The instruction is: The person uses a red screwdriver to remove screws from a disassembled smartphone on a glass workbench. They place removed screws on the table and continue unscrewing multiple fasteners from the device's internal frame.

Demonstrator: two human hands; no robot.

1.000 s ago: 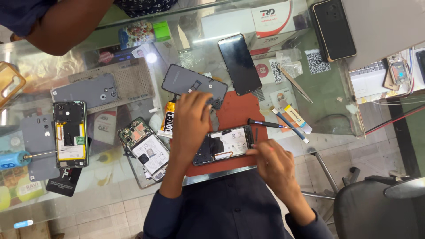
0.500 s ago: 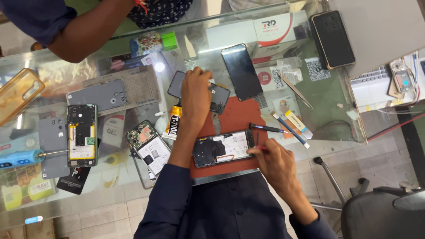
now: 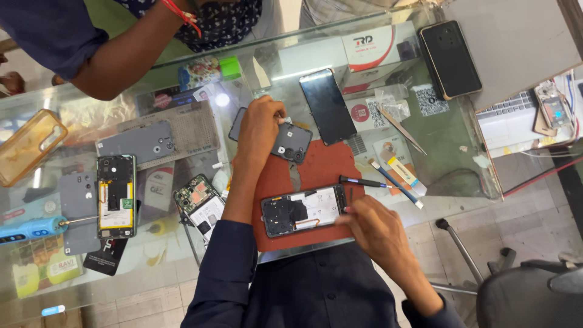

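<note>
An opened phone (image 3: 302, 210) with its back off lies on a red mat (image 3: 316, 167) on the glass counter (image 3: 449, 152). My right hand (image 3: 373, 231) rests at the phone's right end, fingers curled against its edge. My left hand (image 3: 260, 126) reaches forward over a dark grey back cover (image 3: 290, 142) at the mat's far edge and pinches a small white bit between its fingertips. A dark screwdriver (image 3: 363, 181) lies just right of the opened phone.
A black screen panel (image 3: 328, 106), tweezers (image 3: 403, 130), another opened phone (image 3: 116, 195), a circuit-board phone (image 3: 200, 203), a blue tool (image 3: 30, 229) and a black phone (image 3: 450, 59) lie on the counter. Another person's arm (image 3: 115, 54) leans across the far left. A chair (image 3: 534, 291) stands at lower right.
My left hand has moved from the opened phone forward to the grey back cover. My right hand stays at the phone's right end. The view has shifted a little.
</note>
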